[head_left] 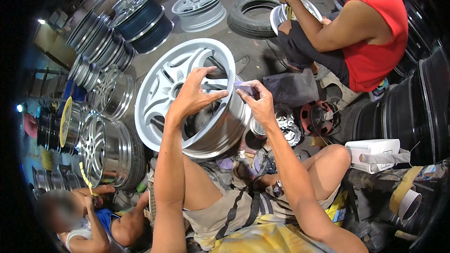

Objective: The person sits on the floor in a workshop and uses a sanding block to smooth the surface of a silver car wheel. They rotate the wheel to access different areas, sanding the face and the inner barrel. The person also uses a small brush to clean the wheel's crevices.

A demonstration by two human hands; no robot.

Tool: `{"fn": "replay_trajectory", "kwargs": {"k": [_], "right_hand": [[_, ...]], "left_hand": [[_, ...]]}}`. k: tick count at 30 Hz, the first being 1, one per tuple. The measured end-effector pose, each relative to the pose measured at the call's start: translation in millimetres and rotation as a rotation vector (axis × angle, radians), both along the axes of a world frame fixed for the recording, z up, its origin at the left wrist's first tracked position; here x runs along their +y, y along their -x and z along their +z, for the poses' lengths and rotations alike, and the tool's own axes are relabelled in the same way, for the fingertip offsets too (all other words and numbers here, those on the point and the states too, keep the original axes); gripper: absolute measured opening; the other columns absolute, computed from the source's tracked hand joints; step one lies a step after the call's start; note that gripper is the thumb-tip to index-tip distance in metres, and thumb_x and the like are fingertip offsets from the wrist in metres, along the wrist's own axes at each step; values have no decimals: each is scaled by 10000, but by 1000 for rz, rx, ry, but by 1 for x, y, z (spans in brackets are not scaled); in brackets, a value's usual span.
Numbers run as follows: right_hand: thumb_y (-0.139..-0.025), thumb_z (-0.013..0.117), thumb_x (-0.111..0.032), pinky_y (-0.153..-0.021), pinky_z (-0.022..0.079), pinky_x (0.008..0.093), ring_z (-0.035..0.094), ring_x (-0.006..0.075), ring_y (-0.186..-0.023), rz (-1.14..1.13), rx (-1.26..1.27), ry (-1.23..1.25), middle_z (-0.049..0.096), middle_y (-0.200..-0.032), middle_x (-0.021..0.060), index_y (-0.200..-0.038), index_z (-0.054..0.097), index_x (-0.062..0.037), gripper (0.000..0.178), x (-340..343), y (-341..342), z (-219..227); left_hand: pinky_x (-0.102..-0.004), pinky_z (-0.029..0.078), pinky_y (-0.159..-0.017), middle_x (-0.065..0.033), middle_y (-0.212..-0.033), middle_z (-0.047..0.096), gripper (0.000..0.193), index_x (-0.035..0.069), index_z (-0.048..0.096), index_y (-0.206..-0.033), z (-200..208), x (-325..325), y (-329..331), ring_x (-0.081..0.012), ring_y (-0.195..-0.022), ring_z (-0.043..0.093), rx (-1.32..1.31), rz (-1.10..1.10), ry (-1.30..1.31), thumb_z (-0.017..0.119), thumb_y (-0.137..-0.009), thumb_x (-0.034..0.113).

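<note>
A light grey spoked car wheel (149, 80) stands tilted in front of me, its spoked face toward the upper left. Over that face is my left hand (199, 93), fingers spread and thumb apart near the rim's right edge; it holds nothing. My right hand (260, 103) pinches a small purple piece of abrasive paper (243, 88) between thumb and fingers, right beside the wheel's outer lip. Whether the paper touches the lip I cannot tell. The wheel's barrel (236, 121) slopes down toward my knees.
Chrome and dark wheels (105, 150) are stacked at the left. A bare tyre (239, 22) lies beyond. At the upper right a person in red (379, 33) handles another wheel; another person (89, 234) sits lower left. A white box (372, 152) and black wheel barrels (398, 103) stand right.
</note>
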State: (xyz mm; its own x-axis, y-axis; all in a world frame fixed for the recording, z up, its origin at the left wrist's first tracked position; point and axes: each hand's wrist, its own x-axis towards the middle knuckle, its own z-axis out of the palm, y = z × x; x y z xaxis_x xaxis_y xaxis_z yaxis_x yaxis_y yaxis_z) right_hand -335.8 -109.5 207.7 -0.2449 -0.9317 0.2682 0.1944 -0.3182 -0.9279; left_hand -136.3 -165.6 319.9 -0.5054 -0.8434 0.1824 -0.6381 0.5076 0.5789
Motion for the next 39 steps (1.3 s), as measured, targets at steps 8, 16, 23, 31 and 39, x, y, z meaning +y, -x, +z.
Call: {"fn": "replay_trajectory", "kwargs": {"k": [8,16,23,31,39], "right_hand": [[-876,737,-6,-819,510,298,648,172,-912,-173,360,201,675,-978,76,-1032,724,-8,156,-1,4,-20],[-870,782,-97,-807,509,315,653,198,-898,-270,406,176,671,-974,99,-1023,736,6,190,-1,-2,-17],[-908,782,-133,-814,496,257,606,74,-822,-218,-103,7,665,-886,-13,-1026,719,-4,186,3,-10,9],[-920,753,-154,-783,496,285,613,108,-824,-48,138,-47,675,-897,24,-1008,719,-11,171,-12,1,-14],[-901,708,-83,-830,515,369,662,282,-933,-244,390,167,661,-975,128,-1022,695,8,152,-6,-7,2]], "left_hand": [[-418,468,-1040,-205,-1282,606,738,16,628,-1339,-1,-2,-7,-359,-1226,572,-79,24,14,890,-770,405],[-419,481,-996,-204,-1255,616,719,22,652,-1321,-7,-4,-6,-354,-1173,595,-83,27,6,884,-770,421],[-406,495,-967,-199,-1226,629,686,25,676,-1286,-4,-2,-6,-347,-1154,609,-64,17,-55,886,-769,424],[-406,496,-975,-193,-1214,635,647,18,705,-1237,-6,-2,-5,-346,-1148,614,-73,28,-25,885,-769,427],[-402,495,-1001,-166,-1242,648,594,44,719,-1219,-6,-1,-6,-331,-1171,627,-117,24,-30,870,-790,426]]}}
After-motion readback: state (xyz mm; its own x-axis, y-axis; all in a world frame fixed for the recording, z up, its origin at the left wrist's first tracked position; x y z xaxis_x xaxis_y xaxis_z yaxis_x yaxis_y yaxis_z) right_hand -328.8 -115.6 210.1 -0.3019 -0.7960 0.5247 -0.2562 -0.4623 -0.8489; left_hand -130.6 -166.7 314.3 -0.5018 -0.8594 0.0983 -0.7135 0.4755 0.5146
